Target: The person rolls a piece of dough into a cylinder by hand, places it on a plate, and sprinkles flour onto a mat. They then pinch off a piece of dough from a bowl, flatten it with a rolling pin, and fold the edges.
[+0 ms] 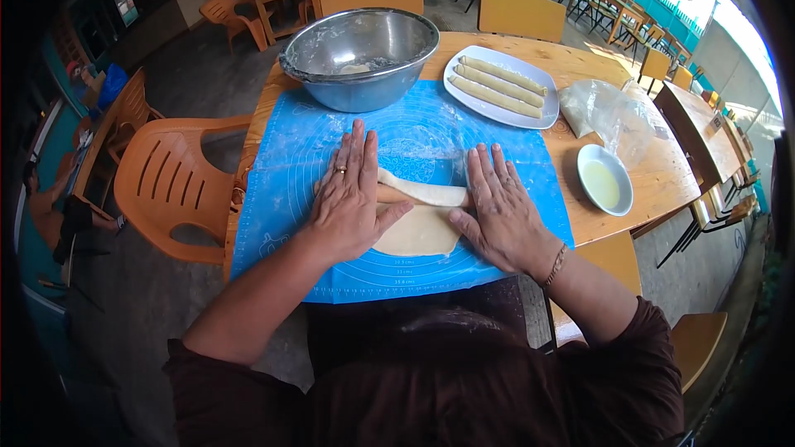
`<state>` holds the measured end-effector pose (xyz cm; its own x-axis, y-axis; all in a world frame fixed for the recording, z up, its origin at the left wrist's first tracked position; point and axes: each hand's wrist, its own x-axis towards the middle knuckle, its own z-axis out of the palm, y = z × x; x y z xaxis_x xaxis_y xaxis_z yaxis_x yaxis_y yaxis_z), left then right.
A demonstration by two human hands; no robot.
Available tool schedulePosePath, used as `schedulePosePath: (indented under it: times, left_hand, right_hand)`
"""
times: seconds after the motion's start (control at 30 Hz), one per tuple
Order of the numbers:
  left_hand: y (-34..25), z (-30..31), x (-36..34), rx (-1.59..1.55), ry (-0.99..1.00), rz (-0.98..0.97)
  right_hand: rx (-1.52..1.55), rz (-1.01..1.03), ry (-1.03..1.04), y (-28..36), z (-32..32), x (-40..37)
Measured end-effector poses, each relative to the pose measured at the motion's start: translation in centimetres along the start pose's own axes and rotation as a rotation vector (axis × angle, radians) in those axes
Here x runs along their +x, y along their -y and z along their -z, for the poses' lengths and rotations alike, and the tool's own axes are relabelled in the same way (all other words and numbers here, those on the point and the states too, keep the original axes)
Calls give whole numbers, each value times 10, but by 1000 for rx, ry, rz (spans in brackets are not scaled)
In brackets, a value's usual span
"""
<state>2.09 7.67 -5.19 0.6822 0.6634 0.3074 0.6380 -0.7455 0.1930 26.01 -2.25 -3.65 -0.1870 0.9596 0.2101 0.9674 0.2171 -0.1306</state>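
My left hand (346, 199) lies flat with fingers stretched out, over the left end of a wooden rolling pin (389, 194). Over the pin's right end, my right hand (503, 213) is also flat, its fingers slightly apart. Between the hands, a sheet of pale dough (418, 230) rests on a blue silicone baking mat (364, 283). The dough's far edge is folded or wrapped over the pin. Both thumbs reach in to the dough. My palms hide the pin's ends.
Behind my left hand stands a floury steel mixing bowl (364, 87). A white plate (505, 116) holds three dough strips. To the right are a clear plastic bag (613, 112) and a small white bowl (604, 180) of yellowish liquid. An orange chair (170, 182) stands at left.
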Motion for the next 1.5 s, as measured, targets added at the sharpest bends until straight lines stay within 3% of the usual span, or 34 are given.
schedulePosePath:
  times: [0.17, 0.3, 0.4, 0.47, 0.5, 0.57, 0.63, 0.7, 0.73, 0.8, 0.9, 0.97, 1.13, 1.2, 1.27, 1.33, 1.37, 1.4, 1.43, 1.5]
  left_hand:
    - [16, -13, 46, 44, -91, 190]
    - [15, -13, 51, 81, -206, 173]
    - [3, 6, 43, 8, -204, 29]
    - [-13, 24, 45, -65, 210, -117]
    - [-12, 13, 42, -66, 206, -118]
    - [-8, -16, 32, 83, -18, -190]
    - [-5, -12, 33, 62, -13, -194]
    - [-4, -11, 32, 37, -9, -198]
    - [-4, -12, 29, 80, -99, -223]
    - [-9, -9, 25, 117, -189, -251]
    - [-14, 10, 16, -17, -148, -153]
    - [-11, 11, 17, -51, -134, 65]
    - [-1, 5, 31, -29, -213, 50]
    - [-4, 5, 38, -12, -237, 63]
    - [-5, 4, 41, 71, -424, 51]
    - [-3, 5, 39, 56, -467, 60]
    - [-2, 7, 37, 44, -510, 73]
    - [-2, 8, 35, 5, -486, 109]
    - [-1, 6, 34, 7, -480, 114]
    - [4, 4, 35, -61, -284, 175]
  right_hand:
    - [-127, -139, -66, -21, -15, 59]
    - [-256, -145, -178, -32, -25, 85]
    - [-293, -129, -175, -33, -26, 96]
    - [-278, -115, -178, -33, -28, 101]
    - [-269, -106, -183, -35, -28, 102]
    - [-241, -91, -233, -38, -33, 106]
    - [-210, -73, -284, -40, -33, 107]
    - [-191, 110, -388, -41, -30, 103]
    - [-194, 120, -391, -33, -24, 98]
    - [4, 287, -294, -14, -10, 76]
    - [92, 269, -189, -3, -10, 65]
    - [65, 261, -199, -10, -14, 70]
    - [134, 262, -229, -17, -5, 86]
    - [118, 151, -124, -20, 3, 90]
    - [143, 56, -80, -26, 9, 88]
    - [173, -35, -28, -31, 24, 86]
    - [164, -58, 116, -33, 40, 85]
    - [155, -79, 261, -37, 47, 83]
    - [161, -77, 267, -44, 47, 79]
    - [304, -126, 127, -60, 49, 72]
